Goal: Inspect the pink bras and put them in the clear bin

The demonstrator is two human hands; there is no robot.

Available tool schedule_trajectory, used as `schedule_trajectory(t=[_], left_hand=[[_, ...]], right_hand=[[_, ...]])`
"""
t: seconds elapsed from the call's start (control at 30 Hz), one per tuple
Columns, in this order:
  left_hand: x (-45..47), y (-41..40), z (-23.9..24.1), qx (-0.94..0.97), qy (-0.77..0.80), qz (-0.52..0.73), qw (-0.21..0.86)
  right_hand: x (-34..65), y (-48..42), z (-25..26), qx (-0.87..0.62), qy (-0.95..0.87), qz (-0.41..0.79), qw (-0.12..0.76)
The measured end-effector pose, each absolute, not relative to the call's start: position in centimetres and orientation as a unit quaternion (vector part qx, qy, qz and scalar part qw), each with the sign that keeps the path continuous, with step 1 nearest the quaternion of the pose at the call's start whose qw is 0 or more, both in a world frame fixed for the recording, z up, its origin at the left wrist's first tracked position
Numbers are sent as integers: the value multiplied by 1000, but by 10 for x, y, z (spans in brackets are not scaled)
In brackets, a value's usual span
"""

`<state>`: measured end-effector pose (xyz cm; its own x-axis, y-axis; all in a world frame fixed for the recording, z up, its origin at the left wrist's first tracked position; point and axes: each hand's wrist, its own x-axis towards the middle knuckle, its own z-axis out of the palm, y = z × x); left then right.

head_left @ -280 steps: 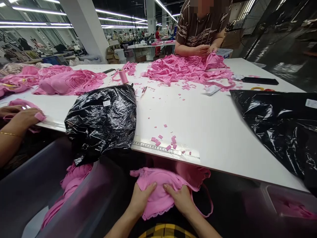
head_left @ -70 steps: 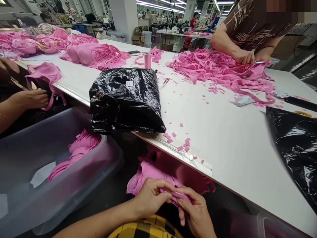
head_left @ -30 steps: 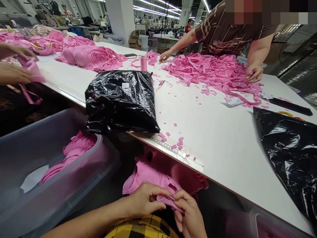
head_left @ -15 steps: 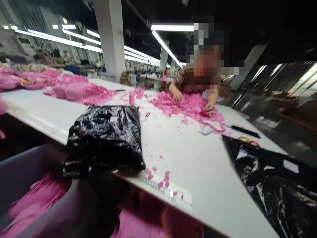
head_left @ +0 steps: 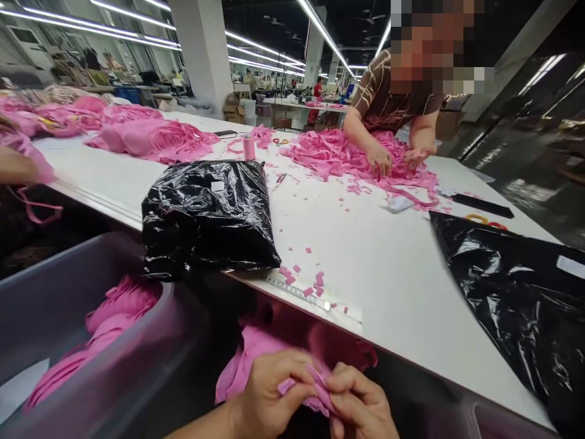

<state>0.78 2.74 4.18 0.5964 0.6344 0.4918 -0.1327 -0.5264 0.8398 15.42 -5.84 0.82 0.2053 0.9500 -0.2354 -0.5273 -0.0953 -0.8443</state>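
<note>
On the white table (head_left: pixel 388 292) I see a black bag (head_left: pixel 210 219) at the near edge, beside a measuring tape (head_left: pixel 292 291) and scraps (head_left: pixel 319 279); another bag (head_left: pixel 512 292) by the right edge, garments (head_left: pixel 315 152) toward the far edge.

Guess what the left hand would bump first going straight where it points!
Probably the right hand: the left hand points toward it across the pink cloth both pinch, though depth is unclear.

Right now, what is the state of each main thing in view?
Pink fabric: folded, held
Left grip: closed, pinching it
Right grip: closed, pinching it
Left black bag: bulging, labelled
Right black bag: creased
Grey bin: uncovered, pink garments inside
Thread spool: upright
Pink scraps: loose, scattered
</note>
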Motion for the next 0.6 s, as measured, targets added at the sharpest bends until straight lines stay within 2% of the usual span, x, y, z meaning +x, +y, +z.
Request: schedule_trajectory(t=[0.17, 0.33, 0.47, 0.6], left_hand=[[12, 23, 45, 714, 206, 433, 509], [10, 19, 33, 726, 274, 407, 481], [6, 17, 26, 749, 264, 393, 464], [3, 13, 18, 755, 303, 347, 466]], right_hand=[[150, -62, 8, -443, -268, 578, 631], [138, -67, 2, -490, -267, 531, 638], [133, -72, -2, -545, -296, 519, 588], [139, -70, -3, -606, -405, 416, 544]])
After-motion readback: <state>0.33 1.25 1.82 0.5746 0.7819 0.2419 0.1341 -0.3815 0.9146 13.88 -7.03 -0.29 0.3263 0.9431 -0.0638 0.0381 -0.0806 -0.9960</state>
